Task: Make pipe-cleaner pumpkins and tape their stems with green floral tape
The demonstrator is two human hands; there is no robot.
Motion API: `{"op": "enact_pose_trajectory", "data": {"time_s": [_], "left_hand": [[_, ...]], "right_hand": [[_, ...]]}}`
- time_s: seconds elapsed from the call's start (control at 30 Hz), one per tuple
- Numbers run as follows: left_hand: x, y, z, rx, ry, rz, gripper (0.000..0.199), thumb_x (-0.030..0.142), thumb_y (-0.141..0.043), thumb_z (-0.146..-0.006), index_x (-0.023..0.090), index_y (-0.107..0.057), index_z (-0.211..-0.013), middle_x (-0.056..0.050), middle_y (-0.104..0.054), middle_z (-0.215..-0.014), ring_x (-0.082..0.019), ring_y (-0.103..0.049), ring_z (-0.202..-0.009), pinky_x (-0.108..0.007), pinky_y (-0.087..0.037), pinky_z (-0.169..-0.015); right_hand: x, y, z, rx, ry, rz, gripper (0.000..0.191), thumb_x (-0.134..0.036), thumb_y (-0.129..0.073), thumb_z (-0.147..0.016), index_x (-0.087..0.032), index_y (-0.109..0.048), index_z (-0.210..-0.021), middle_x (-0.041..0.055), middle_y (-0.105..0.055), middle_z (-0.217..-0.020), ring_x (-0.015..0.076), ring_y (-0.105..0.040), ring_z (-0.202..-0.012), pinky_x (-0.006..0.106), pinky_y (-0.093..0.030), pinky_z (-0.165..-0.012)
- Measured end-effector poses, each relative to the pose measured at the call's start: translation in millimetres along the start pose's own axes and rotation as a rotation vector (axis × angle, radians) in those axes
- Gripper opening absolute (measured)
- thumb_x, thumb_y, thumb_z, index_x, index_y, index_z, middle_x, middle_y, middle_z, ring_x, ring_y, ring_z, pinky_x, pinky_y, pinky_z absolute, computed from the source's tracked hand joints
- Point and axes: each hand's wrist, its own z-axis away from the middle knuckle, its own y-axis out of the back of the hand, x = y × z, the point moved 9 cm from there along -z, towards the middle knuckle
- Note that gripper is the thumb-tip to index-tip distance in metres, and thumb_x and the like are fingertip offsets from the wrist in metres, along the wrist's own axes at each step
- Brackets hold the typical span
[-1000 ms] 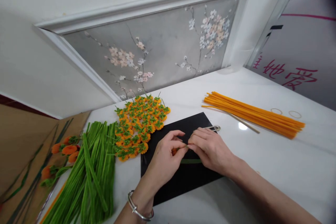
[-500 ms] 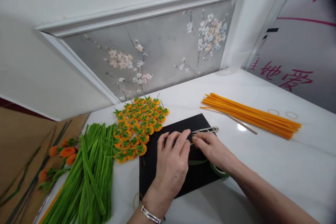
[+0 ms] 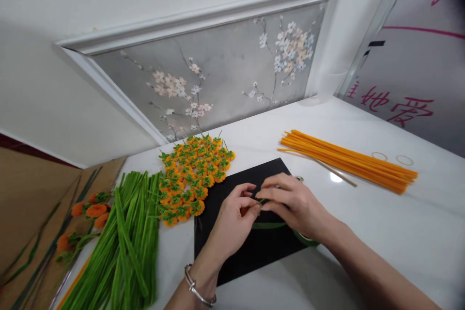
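Over a black board [image 3: 261, 256], my left hand [image 3: 232, 218] pinches a small orange pipe-cleaner flower [image 3: 244, 211], mostly hidden by the fingers. My right hand [image 3: 296, 201] is closed at the fingertips on the thin green stem [image 3: 260, 201] pointing out of it, close to the left thumb. Below the fingers a strip of green tape [image 3: 269, 225] lies on the board. Its roll [image 3: 307, 240] shows partly under my right wrist. Behind the right hand only the handle end of the thread snips [image 3: 300, 178] is visible.
Rows of orange-and-green flowers [image 3: 196, 169] lie left of the board, beside a bundle of green pipe cleaners [image 3: 134, 237]. Orange pipe cleaners [image 3: 348, 160] and rubber bands [image 3: 404, 160] lie at right. Larger orange flowers [image 3: 96, 210] rest on brown paper [image 3: 29, 203].
My left hand has turned from palm-down to a pinch, with some orange now showing in it. My right hand has lifted over the snips, its fingertips now meeting the left ones.
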Motion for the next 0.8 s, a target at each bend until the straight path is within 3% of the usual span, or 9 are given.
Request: {"op": "enact_pose_trajectory", "data": {"time_s": [0.1, 0.27, 0.4, 0.5, 0.6, 0.67, 0.73, 0.8], "left_hand": [[4, -1.8, 0, 0.004, -0.034, -0.066, 0.022, 0.017, -0.058, -0.083, 0.019, -0.072, -0.066, -0.006, -0.058, -0.119, -0.02, -0.059, -0.1, -0.036, -0.048, -0.09], [26, 1.3, 7, 0.16, -0.243, -0.425, 0.023, 0.009, -0.053, -0.083, 0.019, -0.071, -0.073, -0.007, -0.058, -0.124, -0.025, -0.053, -0.108, -0.042, -0.046, -0.092], [42, -2.5, 15, 0.253, -0.369, -0.625, 0.024, 0.007, -0.05, -0.085, 0.018, -0.07, -0.079, -0.007, -0.06, -0.125, -0.026, -0.052, -0.109, -0.045, -0.043, -0.092], [46, -5.4, 16, 0.265, -0.404, -0.655, 0.023, 0.007, -0.049, -0.085, 0.019, -0.068, -0.08, -0.007, -0.061, -0.124, -0.026, -0.053, -0.108, -0.046, -0.042, -0.092], [38, -2.2, 12, 0.236, -0.342, -0.541, 0.023, 0.008, -0.051, -0.084, 0.019, -0.069, -0.077, -0.007, -0.059, -0.126, -0.026, -0.052, -0.11, -0.047, -0.041, -0.094], [23, 0.6, 6, 0.167, -0.211, -0.363, 0.023, 0.011, -0.053, -0.083, 0.019, -0.069, -0.068, -0.007, -0.057, -0.127, -0.026, -0.052, -0.11, -0.044, -0.042, -0.094], [6, -1.3, 1, 0.061, -0.062, -0.137, 0.024, 0.016, -0.056, -0.082, 0.018, -0.069, -0.061, -0.007, -0.058, -0.124, -0.024, -0.055, -0.107, -0.04, -0.044, -0.092], [-4, -6.4, 0, -0.041, 0.052, 0.081, 0.022, 0.021, -0.059, -0.08, 0.018, -0.071, -0.062, -0.008, -0.061, -0.117, -0.024, -0.057, -0.105, -0.036, -0.046, -0.089]], "right_hand": [[-3, -16, 1, -0.062, 0.027, 0.191, 0.023, -0.019, -0.045, -0.094, -0.019, -0.064, -0.081, 0.0049, -0.064, -0.078, 0.0172, -0.053, -0.073, 0.031, -0.038, -0.067], [8, -25, 3, -0.066, -0.094, 0.397, 0.028, -0.021, -0.038, -0.095, -0.018, -0.057, -0.075, 0.005, -0.061, -0.072, 0.0187, -0.053, -0.07, 0.031, -0.035, -0.065], [17, -24, 5, -0.033, -0.223, 0.368, 0.035, -0.024, -0.034, -0.096, -0.018, -0.053, -0.067, 0.0046, -0.061, -0.066, 0.0169, -0.055, -0.062, 0.028, -0.035, -0.06], [30, -25, 9, -0.066, -0.375, 0.23, 0.042, -0.032, -0.033, -0.096, -0.02, -0.048, -0.059, 0.0016, -0.056, -0.055, 0.0138, -0.05, -0.049, 0.026, -0.03, -0.05], [49, -24, 16, -0.122, -0.552, 0.025, 0.051, -0.043, -0.034, -0.095, -0.02, -0.044, -0.051, -0.0009, -0.051, -0.047, 0.0123, -0.046, -0.043, 0.025, -0.031, -0.046], [57, -12, 17, -0.055, -0.608, -0.077, 0.052, -0.044, -0.033, -0.096, -0.02, -0.05, -0.053, 0.0006, -0.057, -0.053, 0.0135, -0.053, -0.05, 0.025, -0.038, -0.052], [56, 4, 14, 0.064, -0.548, -0.15, 0.042, -0.039, -0.036, -0.095, -0.019, -0.061, -0.068, 0.0033, -0.065, -0.07, 0.0154, -0.059, -0.065, 0.027, -0.044, -0.062], [45, 13, 9, 0.113, -0.4, -0.22, 0.023, -0.034, -0.047, -0.092, -0.02, -0.065, -0.096, 0.0052, -0.065, -0.088, 0.0164, -0.06, -0.076, 0.028, -0.047, -0.066]]}}
